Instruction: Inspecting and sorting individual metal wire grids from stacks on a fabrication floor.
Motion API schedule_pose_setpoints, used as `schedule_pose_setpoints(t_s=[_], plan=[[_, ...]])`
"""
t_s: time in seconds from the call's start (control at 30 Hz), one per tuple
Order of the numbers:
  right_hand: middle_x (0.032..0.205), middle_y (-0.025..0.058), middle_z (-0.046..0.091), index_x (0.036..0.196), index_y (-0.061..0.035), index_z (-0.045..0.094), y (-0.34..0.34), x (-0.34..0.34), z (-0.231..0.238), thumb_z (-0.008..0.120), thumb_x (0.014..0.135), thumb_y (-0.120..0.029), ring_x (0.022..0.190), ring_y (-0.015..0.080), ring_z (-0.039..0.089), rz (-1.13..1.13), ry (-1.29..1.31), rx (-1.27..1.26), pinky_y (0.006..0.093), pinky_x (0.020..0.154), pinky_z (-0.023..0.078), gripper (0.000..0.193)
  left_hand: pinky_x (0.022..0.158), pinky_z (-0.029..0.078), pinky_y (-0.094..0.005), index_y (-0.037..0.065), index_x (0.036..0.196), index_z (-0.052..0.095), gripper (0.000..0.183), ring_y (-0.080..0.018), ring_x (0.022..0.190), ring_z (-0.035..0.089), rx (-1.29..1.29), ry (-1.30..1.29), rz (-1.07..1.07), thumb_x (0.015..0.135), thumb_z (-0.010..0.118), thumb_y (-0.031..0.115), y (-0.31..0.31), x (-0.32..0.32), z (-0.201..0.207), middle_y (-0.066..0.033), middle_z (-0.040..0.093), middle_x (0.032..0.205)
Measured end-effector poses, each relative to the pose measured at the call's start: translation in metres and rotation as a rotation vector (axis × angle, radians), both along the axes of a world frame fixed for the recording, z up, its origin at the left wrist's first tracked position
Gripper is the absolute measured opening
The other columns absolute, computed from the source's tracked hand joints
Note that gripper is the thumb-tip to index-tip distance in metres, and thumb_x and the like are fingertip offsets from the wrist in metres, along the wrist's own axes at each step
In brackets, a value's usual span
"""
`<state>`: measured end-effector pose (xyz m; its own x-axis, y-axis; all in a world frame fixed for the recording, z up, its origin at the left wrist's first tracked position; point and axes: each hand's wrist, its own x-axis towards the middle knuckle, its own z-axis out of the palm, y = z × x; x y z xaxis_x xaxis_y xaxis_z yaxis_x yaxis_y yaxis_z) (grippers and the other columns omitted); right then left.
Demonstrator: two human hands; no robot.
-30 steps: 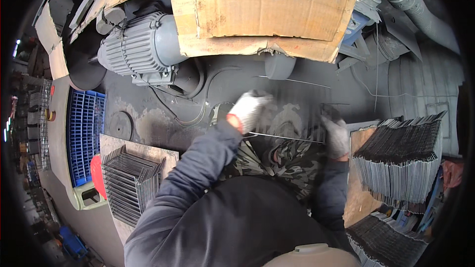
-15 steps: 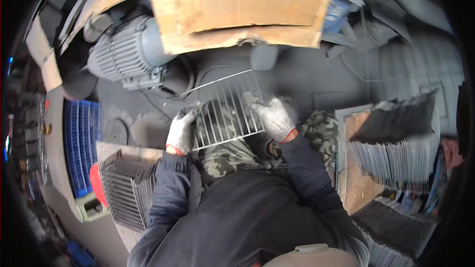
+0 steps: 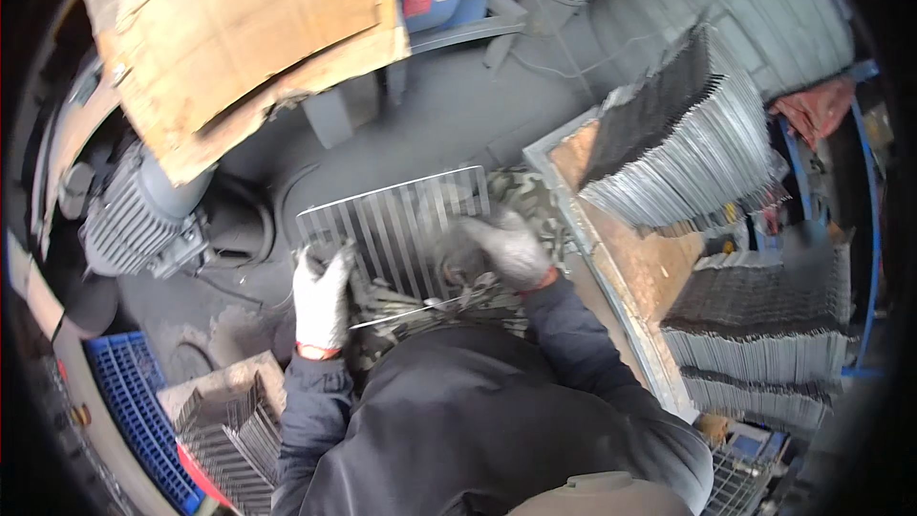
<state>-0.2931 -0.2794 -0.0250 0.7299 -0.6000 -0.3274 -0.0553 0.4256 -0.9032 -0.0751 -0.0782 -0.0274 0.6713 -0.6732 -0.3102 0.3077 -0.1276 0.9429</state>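
1. Head view: wire rack (image 3: 394,239) at the centre of the frame, tilted, its lower edge over my camouflage trousers (image 3: 525,193).
2. Main risk, my judgement: the rack could twist or slip if one side is pinched harder than the other. A thin bar could bend, or a wire end could snag a glove or the cloth below.
3. My left hand (image 3: 322,298), white-gloved, at the rack's left edge: thumb and fingers seem closed around that side, the bars running off to the right of them.
4. My right hand (image 3: 516,247) at the rack's right side, fingers reaching over its end. Blurred; I cannot tell whether they grip or only touch.
5. Farther out, upper right: tall stack of racks (image 3: 688,148) on a board (image 3: 635,263), leaning. A knock from my right elbow might spill it.
6. Lower left: smaller stack (image 3: 244,449), well apart from my left glove.
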Motion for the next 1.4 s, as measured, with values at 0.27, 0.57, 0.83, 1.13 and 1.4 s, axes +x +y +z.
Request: schedule_pose_setpoints(t_s=[0.27,0.57,0.83,1.13,1.4], plan=[[0.113,0.0065,0.075,0.132,0.0005,0.07,0.0,-0.019,0.008,0.065,0.107,-0.01,0.093,0.0147,0.072,-0.056,-0.092,-0.114,0.0306,0.083,0.06,0.028,0.077,0.052,-0.0294,0.003,0.109,0.067,0.016,-0.0117,0.082,0.063,-0.082,-0.101,0.051,0.097,0.076,0.009,0.004,-0.014,0.002,-0.0028,0.07,0.093],[0.123,0.0073,0.073,0.14,0.0001,0.064,-0.004,-0.007,0.027,0.066,0.101,-0.005,0.109,0.0182,0.07,-0.02,0.001,-0.036,0.0331,0.095,0.058,0.039,0.084,0.054,-0.0297,0.002,0.118,0.068,0.024,-0.0132,0.093,0.065,-0.053,-0.083,0.078,0.098,0.077,0.012,0.017,-0.016,0.022,-0.0059,0.073,0.103],[0.108,0.0073,0.078,0.121,0.0011,0.075,-0.022,-0.016,0.072,0.074,0.095,0.0,0.099,0.0159,0.071,0.106,-0.017,-0.24,0.033,0.092,0.057,0.027,0.074,0.058,-0.031,0.0,0.12,0.062,0.026,-0.0173,0.082,0.069,-0.328,0.008,0.094,0.097,0.072,-0.001,0.01,-0.028,0.042,-0.01,0.07,0.104],[0.11,0.0078,0.078,0.119,0.0013,0.076,-0.045,0.01,0.042,0.072,0.096,-0.001,0.097,0.0157,0.07,0.163,-0.07,-0.25,0.0311,0.09,0.056,0.024,0.071,0.058,-0.0303,0.001,0.121,0.064,0.026,-0.016,0.079,0.071,-0.272,-0.056,0.121,0.099,0.075,0.009,0.005,-0.023,0.026,-0.008,0.073,0.098],[0.103,0.012,0.076,0.116,0.0101,0.069,-0.108,0.083,-0.075,0.082,0.096,-0.038,0.095,0.0155,0.07,0.137,0.238,-0.597,0.0305,0.085,0.057,0.054,0.046,0.051,-0.0308,0.003,0.111,0.06,0.023,-0.0152,0.051,0.061,-0.047,0.076,0.098,0.103,0.073,0.02,-0.055,0.051,-0.03,-0.0067,0.066,0.076]])
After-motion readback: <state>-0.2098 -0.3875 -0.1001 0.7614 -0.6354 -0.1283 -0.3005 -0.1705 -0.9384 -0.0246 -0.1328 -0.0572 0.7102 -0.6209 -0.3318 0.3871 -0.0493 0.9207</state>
